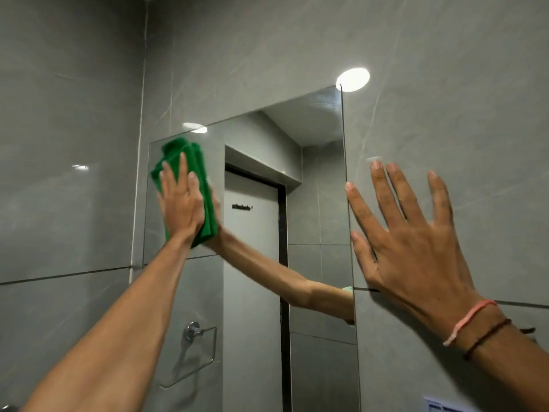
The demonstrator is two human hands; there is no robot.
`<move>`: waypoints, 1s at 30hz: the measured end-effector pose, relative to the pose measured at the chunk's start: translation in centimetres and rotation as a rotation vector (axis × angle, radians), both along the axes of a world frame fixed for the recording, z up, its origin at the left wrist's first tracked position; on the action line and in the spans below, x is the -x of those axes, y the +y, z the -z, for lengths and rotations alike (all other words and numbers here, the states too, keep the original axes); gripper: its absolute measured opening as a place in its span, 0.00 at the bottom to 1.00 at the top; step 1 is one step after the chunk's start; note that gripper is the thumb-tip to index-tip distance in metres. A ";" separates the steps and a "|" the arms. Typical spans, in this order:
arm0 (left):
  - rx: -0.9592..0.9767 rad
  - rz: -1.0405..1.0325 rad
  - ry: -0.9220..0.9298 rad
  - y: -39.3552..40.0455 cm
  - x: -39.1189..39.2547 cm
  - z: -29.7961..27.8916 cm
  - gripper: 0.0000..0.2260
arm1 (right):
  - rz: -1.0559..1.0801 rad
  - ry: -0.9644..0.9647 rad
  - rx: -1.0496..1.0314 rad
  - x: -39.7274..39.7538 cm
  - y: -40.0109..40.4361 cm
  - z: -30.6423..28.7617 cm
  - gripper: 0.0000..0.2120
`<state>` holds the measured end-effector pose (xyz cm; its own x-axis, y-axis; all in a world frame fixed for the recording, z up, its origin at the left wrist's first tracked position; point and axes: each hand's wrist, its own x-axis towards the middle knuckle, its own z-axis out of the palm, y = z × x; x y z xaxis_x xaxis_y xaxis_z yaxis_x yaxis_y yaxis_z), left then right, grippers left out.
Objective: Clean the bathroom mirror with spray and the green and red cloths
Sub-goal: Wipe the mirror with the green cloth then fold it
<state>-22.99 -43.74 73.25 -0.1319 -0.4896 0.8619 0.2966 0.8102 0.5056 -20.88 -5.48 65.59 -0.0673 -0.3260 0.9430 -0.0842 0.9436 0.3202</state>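
Head view of a person facing a frameless wall mirror (312, 173) mounted on grey tiled wall (74, 144). The left hand (181, 203), arm raised and extended, lies flat with fingers straight and slightly spread, pressing a folded green cloth (205, 185) against the upper left corner of the glass; the cloth is pinned under the palm rather than gripped, its edges showing above and to the right of the fingers. The right hand (416, 248) is empty, fully open with fingers splayed, resting flat on the tile just beside the mirror's right edge, the thumb and index fingertip reaching that edge. Two thin wrist bands (472, 325), one pink and one dark, circle the right wrist. The mirror reflects the left forearm, a pale door with a row of hooks, and a chrome towel ring (193, 346). A bright round light glare (353, 79) sits on the tile at the mirror's upper right corner.
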 end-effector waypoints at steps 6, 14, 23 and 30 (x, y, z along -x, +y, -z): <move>-0.524 0.001 -0.089 -4.8 0.4 13.3 0.24 | -0.023 -0.014 0.015 -0.5 -0.4 0.3 0.35; -0.963 -0.006 -0.163 2.5 -1.0 26.6 0.24 | -0.096 -0.066 0.015 -0.9 -0.2 0.1 0.34; -1.272 0.055 -0.172 10.2 -2.7 29.5 0.25 | -0.100 -0.060 0.013 -1.2 -0.2 0.1 0.34; -0.879 0.120 -0.051 16.2 -2.7 12.0 0.24 | -0.103 -0.007 0.026 -0.8 -0.4 0.3 0.34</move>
